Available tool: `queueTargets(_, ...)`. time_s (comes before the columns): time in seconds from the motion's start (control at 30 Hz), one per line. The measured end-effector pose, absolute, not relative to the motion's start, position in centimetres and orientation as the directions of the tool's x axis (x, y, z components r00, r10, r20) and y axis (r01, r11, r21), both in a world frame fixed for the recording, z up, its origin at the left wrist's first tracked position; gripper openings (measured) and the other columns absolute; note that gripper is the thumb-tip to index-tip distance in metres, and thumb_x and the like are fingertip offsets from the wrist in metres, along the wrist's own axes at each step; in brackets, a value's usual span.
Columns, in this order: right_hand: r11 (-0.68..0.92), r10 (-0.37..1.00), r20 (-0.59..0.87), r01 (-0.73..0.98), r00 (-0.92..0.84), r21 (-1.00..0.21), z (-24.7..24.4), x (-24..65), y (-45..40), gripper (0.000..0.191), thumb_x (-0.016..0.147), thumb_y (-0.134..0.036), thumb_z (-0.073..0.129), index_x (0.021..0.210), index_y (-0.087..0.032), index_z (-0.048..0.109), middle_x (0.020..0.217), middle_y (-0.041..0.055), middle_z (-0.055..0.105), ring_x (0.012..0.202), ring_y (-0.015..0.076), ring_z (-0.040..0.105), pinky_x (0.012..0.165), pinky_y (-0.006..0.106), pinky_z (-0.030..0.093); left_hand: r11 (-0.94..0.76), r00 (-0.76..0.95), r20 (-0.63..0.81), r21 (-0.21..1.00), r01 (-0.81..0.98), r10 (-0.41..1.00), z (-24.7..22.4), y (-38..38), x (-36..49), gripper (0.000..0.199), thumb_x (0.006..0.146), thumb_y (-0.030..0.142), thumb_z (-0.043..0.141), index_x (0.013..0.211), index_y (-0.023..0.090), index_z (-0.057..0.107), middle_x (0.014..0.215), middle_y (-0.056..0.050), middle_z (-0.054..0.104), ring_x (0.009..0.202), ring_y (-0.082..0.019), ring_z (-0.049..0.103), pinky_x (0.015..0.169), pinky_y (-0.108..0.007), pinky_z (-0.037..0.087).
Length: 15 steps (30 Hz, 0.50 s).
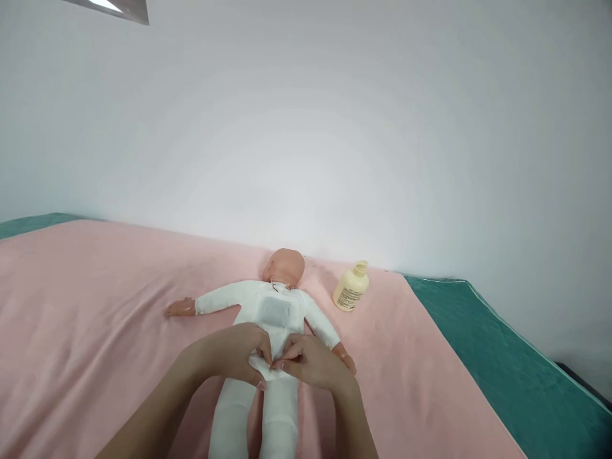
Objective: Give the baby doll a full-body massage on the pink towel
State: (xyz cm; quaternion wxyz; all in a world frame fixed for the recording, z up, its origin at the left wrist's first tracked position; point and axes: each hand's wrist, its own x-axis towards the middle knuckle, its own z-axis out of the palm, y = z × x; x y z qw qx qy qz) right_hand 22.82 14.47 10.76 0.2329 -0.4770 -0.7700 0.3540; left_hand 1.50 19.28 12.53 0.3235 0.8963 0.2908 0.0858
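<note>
A baby doll (282,322) with a white cloth body lies on the pink sheet, the smooth back of its head away from me and its arms spread. A grey rectangular patch (276,312) shows on its upper back. My left hand (241,354) rests over the doll's lower back, its fingers curled and pinching at the white cloth. From the other side my right hand (310,362) pinches the same spot, and the fingertips of both hands nearly meet. Whether a small piece is between the fingertips is hidden.
A cream pump bottle (351,287) stands right of the doll's head. The pink sheet (119,287) is wrinkled at left and covers a green surface (507,350) showing at right. A pale wall (306,127) rises behind.
</note>
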Motion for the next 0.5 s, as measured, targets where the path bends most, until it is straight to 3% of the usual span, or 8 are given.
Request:
queueTargets(0.27, 0.276, 0.925, 0.098, 0.472, -0.368, -0.838, 10.7, 23.6, 15.3, 0.021, 0.088, -0.04, 0.058, 0.084, -0.029, 0.076, 0.085, 0.0009, 0.062, 0.085, 0.0176, 0.058, 0.071, 0.028, 0.048, -0.597, 0.738, 0.035, 0.614, 0.516, 0.674, 13.1, 19.4, 0.8, 0.018, 0.077, 0.037, 0.062, 0.088, 0.027, 0.072, 0.093, 0.001, 0.071, 0.087, -0.022, 0.062, 0.072, -0.028, 0.046)
queueTargets(0.5, 0.294, 0.918, 0.089, 0.51, -0.387, -0.809, 10.2, 22.9, 15.8, 0.021, 0.086, -0.033, 0.062, 0.07, -0.028, 0.075, 0.075, -0.0007, 0.059, 0.082, 0.0169, 0.058, 0.073, 0.028, 0.047, -0.618, 0.774, -0.005, 0.598, 0.51, 0.633, 12.5, 20.2, 1.3, 0.016, 0.071, 0.033, 0.069, 0.085, 0.026, 0.073, 0.091, 0.0, 0.071, 0.083, -0.021, 0.064, 0.068, -0.027, 0.049)
